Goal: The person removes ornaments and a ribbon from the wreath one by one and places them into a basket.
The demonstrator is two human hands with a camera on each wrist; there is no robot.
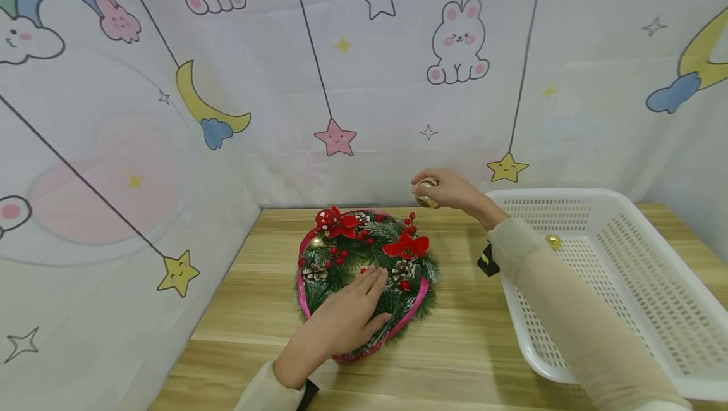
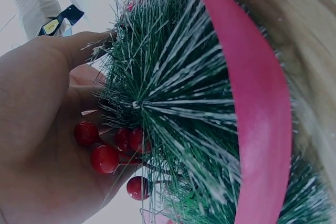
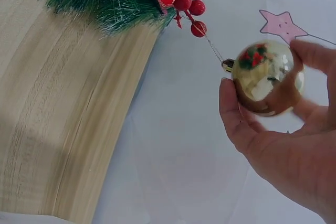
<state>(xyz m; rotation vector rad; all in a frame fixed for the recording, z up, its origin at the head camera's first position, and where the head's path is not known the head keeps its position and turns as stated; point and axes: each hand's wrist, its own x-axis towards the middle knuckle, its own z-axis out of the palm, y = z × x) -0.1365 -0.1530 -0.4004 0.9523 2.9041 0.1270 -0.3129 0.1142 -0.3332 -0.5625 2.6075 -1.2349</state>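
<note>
A green wreath (image 1: 392,300) with a pink ribbon (image 2: 257,93), red berries (image 2: 105,158), pinecones and red flowers lies on the wooden table. Across its front part rests my left hand (image 1: 347,316), fingers extended toward the centre; in the left wrist view the palm is beside needles and berries. Above the table's back edge, my right hand (image 1: 449,191) holds a shiny gold Christmas ball (image 3: 268,77) between thumb and fingers. A thin silver string runs from the ball's cap toward the wreath's berries (image 3: 191,11). A smaller gold ball (image 1: 316,242) and a red ornament (image 1: 327,219) sit on the wreath's left.
A white perforated plastic basket (image 1: 514,329) stands at the right of the wooden table (image 1: 455,360), under the right forearm. One small gold ball (image 1: 553,241) lies inside it. Behind the table hangs a white cloth (image 1: 387,95) printed with stars, moons and rabbits.
</note>
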